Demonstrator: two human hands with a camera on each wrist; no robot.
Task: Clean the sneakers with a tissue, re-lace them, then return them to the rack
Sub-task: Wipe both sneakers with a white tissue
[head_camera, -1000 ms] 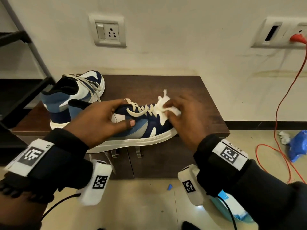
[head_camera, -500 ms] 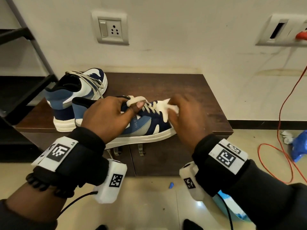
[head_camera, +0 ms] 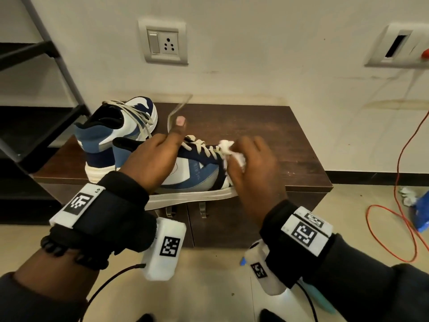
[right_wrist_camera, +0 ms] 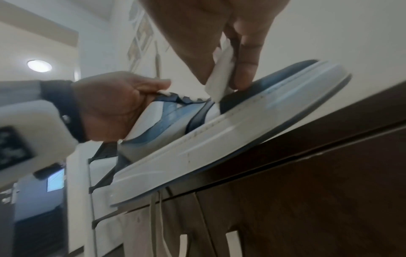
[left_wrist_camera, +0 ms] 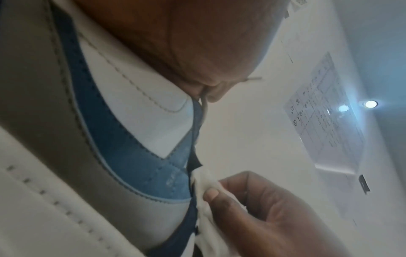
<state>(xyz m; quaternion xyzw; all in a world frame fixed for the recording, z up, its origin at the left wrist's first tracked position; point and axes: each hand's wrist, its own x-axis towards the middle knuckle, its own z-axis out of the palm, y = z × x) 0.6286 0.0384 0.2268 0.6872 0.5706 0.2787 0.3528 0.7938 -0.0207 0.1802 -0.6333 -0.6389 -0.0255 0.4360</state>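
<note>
On the desk (head_camera: 267, 135) edge, left hand (head_camera: 151, 163) grips the near sneaker (head_camera: 192, 175) w/ a lace pinched, right hand (head_camera: 253, 168) pinching the tissue (head_camera: 232, 152) at its toe; imo short firm wipes, keep shoe braced.

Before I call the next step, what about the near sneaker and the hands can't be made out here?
- Near sneaker toe: head view, covered by the right hand and tissue.
- Lace end: head view, motion-blurred above the left hand.
- Left hand's fingers: head view, behind the hand.
</note>
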